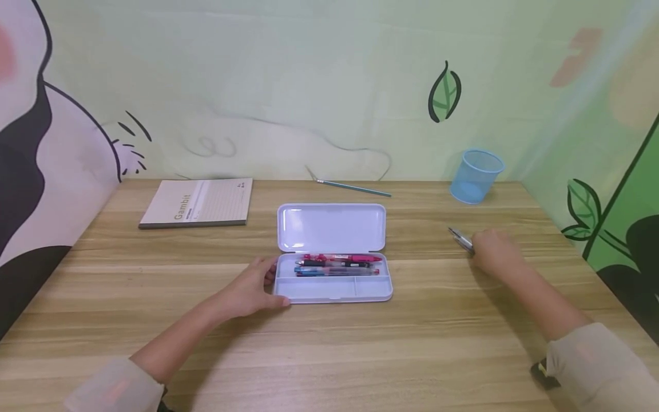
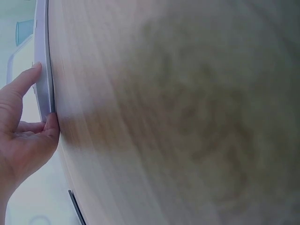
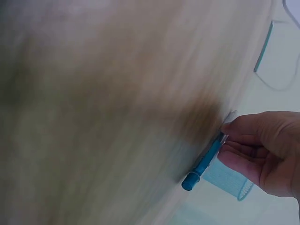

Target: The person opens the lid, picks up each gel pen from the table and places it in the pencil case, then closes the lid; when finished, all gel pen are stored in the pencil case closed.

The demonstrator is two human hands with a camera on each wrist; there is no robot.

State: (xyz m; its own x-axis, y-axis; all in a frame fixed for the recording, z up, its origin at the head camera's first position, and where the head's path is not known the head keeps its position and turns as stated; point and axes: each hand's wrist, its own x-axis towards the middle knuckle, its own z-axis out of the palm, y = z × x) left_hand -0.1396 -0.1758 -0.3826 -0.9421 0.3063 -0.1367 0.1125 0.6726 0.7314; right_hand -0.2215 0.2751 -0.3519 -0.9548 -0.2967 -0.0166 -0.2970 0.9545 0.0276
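Observation:
An open white pencil case (image 1: 324,289) lies mid-table, its lid (image 1: 334,229) tipped back. Several pens (image 1: 337,264) are in its long rear compartment; the front compartments hold nothing visible. My left hand (image 1: 252,292) grips the case's left end, thumb at the front corner and fingers along the side. The left wrist view also shows this hand (image 2: 23,126) at the case's edge. To the right, my right hand (image 1: 495,253) pinches a pen (image 1: 460,239) with a silvery front part. Its blue rear part (image 3: 204,161) shows in the right wrist view, just over or touching the table.
A blue mesh pen cup (image 1: 476,177) stands at the back right. A thin blue paintbrush (image 1: 355,187) lies by the wall behind the case. At the back left lies a Gambit notebook (image 1: 198,201). The painted wall (image 1: 329,86) bounds the wooden table (image 1: 329,349).

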